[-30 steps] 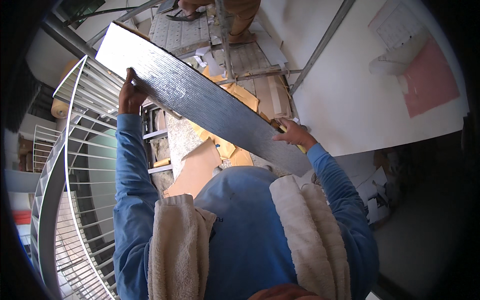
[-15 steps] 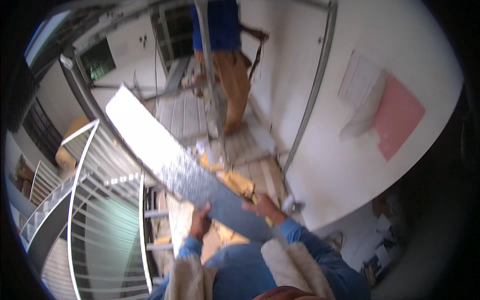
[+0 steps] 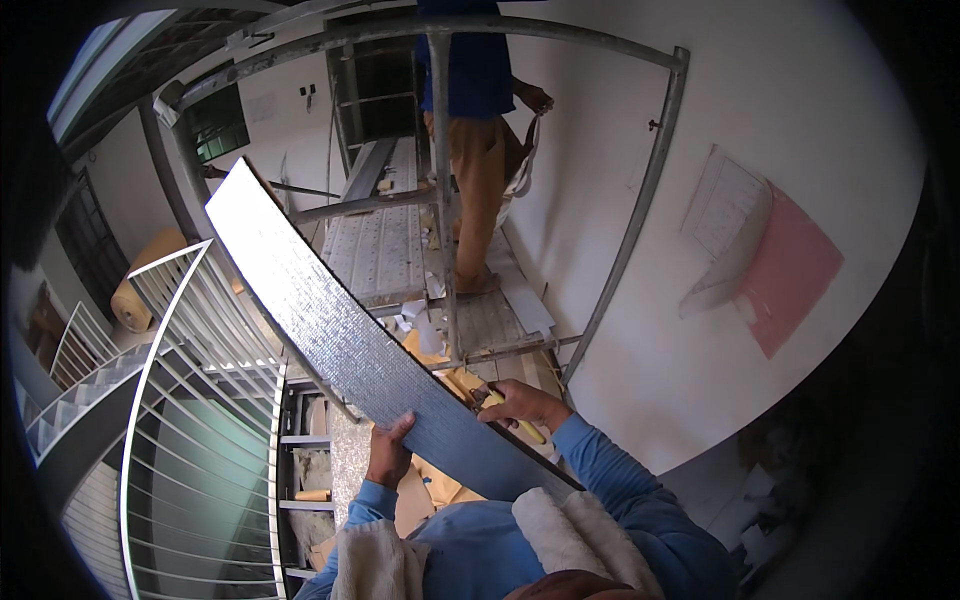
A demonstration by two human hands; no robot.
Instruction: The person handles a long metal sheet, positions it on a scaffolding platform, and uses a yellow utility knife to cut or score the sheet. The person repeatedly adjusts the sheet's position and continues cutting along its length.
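Note:
A long foil-faced insulation strip (image 3: 335,310) slants from the far left toward my chest, its silver surface up and a dark edge along its right side. My left hand (image 3: 389,452) grips the strip's near left edge, thumb on the foil and fingers underneath. At the opposite edge, my right hand (image 3: 527,404) is closed around a slim yellow tool (image 3: 532,431); its working end is hidden, so its exact kind cannot be told. The thumb and fingers of that hand are against the strip's right edge.
Metal scaffold tubes (image 3: 632,210) frame the space ahead. Beyond, a co-worker in brown trousers (image 3: 475,195) stands beside a perforated metal plank (image 3: 375,245). White railings (image 3: 205,440) and stairs lie left; a white wall (image 3: 600,150) with pinned sheets (image 3: 790,270) rises right. Offcuts (image 3: 425,335) litter the boards.
My view has shifted and become sharper. The scaffold and co-worker appear farther right. Both hands remain at the strip, and the yellow tool in my right hand shows more clearly.

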